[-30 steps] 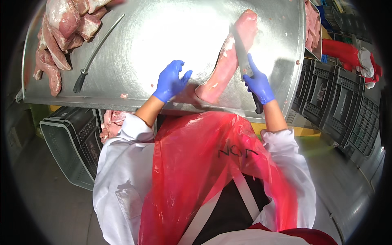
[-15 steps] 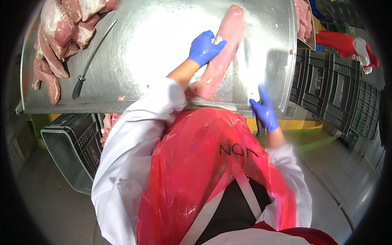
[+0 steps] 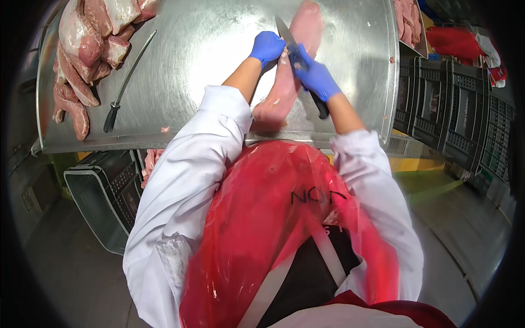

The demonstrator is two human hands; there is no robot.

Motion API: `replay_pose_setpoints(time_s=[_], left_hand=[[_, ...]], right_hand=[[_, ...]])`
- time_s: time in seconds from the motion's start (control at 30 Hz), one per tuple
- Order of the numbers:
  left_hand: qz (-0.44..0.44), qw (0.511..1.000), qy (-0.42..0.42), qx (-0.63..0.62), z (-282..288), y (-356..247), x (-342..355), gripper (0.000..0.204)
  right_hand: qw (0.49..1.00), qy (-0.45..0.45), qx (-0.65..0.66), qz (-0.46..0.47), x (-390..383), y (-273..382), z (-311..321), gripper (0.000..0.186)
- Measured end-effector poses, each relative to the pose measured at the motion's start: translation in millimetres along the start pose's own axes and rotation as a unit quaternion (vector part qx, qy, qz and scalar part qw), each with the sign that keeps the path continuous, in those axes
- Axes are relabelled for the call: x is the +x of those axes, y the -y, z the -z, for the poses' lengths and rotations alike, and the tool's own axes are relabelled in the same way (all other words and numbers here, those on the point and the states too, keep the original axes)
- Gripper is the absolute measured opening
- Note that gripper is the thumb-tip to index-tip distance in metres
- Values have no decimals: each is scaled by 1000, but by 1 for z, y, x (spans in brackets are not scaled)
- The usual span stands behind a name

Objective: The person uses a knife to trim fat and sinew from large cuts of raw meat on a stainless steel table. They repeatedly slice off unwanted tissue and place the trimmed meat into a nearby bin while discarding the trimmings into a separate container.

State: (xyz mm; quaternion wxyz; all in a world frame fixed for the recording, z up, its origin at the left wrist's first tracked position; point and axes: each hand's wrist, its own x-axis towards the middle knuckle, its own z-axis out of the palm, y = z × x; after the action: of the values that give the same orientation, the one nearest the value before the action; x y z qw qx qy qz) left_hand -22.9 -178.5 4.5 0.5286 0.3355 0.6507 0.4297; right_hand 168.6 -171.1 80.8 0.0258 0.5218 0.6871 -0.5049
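A long pale-pink pork loin (image 3: 278, 101) lies lengthwise on the metal table, its near end close to the front edge. Blue-gloved, my left hand (image 3: 267, 47) is closed at the loin's left edge, pinching a bit of its surface; the fingertips are partly hidden. My right hand (image 3: 318, 77), also in a blue glove, grips a knife (image 3: 286, 34) over the loin. The blade points away and to the left, beside my left fingers, while the black handle sticks out below my right palm.
A sharpening steel (image 3: 131, 74) lies left on the table (image 3: 191, 65), beside a heap of meat pieces (image 3: 82, 41). Dark crates (image 3: 437, 104) stand at the right, below a tray of meat (image 3: 409, 22). Another crate (image 3: 98, 202) sits lower left.
My right hand has come up from the table's front right edge onto the loin with the knife. My left hand has gone from lying spread on the loin to pinching its left edge.
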Motion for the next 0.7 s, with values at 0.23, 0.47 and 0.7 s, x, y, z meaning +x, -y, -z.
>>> replay_pose_setpoints(time_s=[0.23,0.47,0.7], left_hand=[[-140,986,-30,85,-10,-26,-14,28],[-83,990,-99,-52,-1,-39,-49,25],[-145,963,-213,-77,56,-62,-217,29]], right_hand=[[998,9,37,48,4,-25,15,79],[990,132,-29,42,-60,-43,20,77],[958,266,38,100,-99,-69,38,80]])
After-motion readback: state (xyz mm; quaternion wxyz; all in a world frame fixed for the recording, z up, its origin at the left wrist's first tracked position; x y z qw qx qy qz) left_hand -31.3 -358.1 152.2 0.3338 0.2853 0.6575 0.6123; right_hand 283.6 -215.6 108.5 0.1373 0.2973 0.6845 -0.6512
